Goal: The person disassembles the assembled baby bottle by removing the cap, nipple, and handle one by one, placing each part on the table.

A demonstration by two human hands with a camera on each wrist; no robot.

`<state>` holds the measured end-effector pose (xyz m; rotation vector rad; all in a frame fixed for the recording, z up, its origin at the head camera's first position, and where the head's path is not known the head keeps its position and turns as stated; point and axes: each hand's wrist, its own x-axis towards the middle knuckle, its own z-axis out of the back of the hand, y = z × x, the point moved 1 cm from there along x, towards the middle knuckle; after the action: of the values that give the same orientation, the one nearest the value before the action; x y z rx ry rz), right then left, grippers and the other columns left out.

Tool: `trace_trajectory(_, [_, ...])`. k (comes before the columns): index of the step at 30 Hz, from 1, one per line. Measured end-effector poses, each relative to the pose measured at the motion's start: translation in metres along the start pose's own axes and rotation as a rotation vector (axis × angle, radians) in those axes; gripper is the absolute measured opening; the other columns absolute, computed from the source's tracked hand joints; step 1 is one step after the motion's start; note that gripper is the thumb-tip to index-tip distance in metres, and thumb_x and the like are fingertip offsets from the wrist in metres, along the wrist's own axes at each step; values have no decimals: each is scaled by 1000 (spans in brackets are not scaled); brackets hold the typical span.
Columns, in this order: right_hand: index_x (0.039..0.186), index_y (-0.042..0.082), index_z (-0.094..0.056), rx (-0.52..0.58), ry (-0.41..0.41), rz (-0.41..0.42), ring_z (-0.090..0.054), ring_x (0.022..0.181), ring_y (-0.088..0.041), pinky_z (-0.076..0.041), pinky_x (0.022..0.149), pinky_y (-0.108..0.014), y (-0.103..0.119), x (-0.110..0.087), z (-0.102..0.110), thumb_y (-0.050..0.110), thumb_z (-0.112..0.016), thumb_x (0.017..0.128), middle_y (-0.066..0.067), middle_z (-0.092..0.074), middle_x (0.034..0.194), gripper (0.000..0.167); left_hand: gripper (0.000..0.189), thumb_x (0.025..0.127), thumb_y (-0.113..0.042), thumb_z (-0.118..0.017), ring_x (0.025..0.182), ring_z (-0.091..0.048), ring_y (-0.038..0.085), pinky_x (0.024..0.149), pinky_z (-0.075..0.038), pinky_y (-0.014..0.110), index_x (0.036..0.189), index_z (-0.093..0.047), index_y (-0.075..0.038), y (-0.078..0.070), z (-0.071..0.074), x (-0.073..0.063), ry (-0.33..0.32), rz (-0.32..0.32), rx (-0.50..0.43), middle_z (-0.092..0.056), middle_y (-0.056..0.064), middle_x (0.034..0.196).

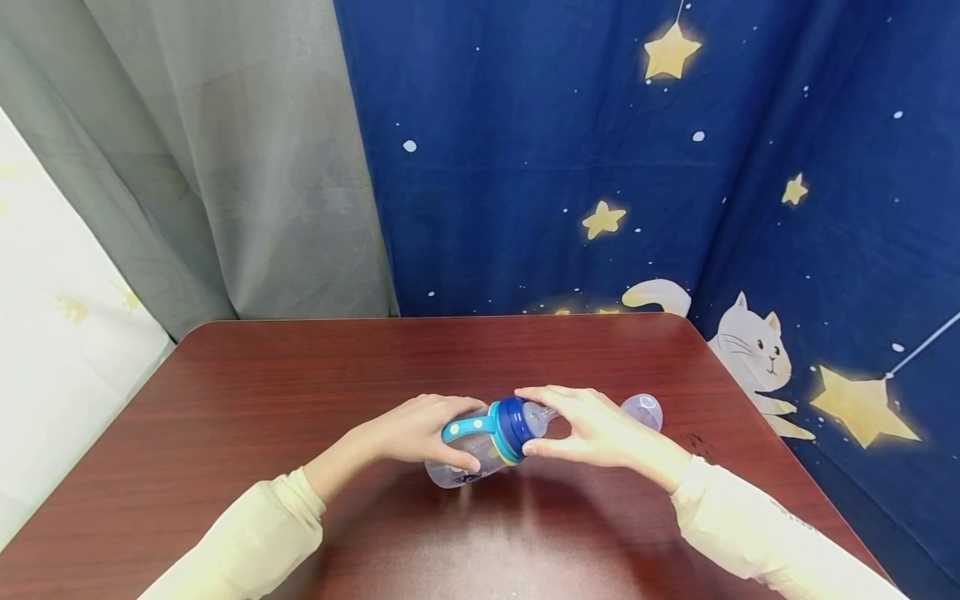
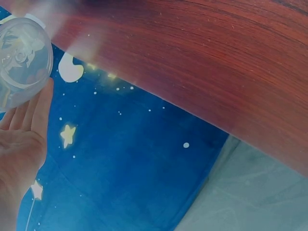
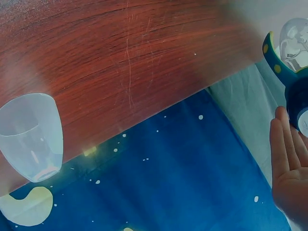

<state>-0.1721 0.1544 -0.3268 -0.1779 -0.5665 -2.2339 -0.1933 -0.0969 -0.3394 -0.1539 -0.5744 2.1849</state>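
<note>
A dark red-brown table is used as the work surface. At its near side, a baby bottle is held aslant between both hands, teat up to the right; whether its base is touching the wood cannot be told. The body is gripped by the left hand, thumb and fingers clamped on opposite sides, presumably for steadiness. The blue collar is spanned by the right hand, fingers together, thumb opposed, probably so that the teat is left unpressed. Beyond the right wrist a clear cap is set aside, likely kept within reach. Farther back, grey and blue curtains are hung.
</note>
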Motion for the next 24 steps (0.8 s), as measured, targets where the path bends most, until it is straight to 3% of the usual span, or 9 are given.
trace_trajectory(9, [130,24,-41,21,16,35,-50,101,-7,-44,78,-29,1,0,-1,54,-58,76,5,-51,119,64,71,70,-60,-60,81,-51,4,66,-44,23,123,-47,-15,0,-1,0,19,25,-8,-55,-10,99])
trace_trajectory(24, [131,26,-40,-6,-14,26,-50,103,-8,-44,79,-31,-1,-1,0,56,-57,76,5,-50,121,65,70,70,-60,-60,80,-51,3,66,-44,23,122,-48,-15,1,-2,-1,6,3,-14,-55,-11,97])
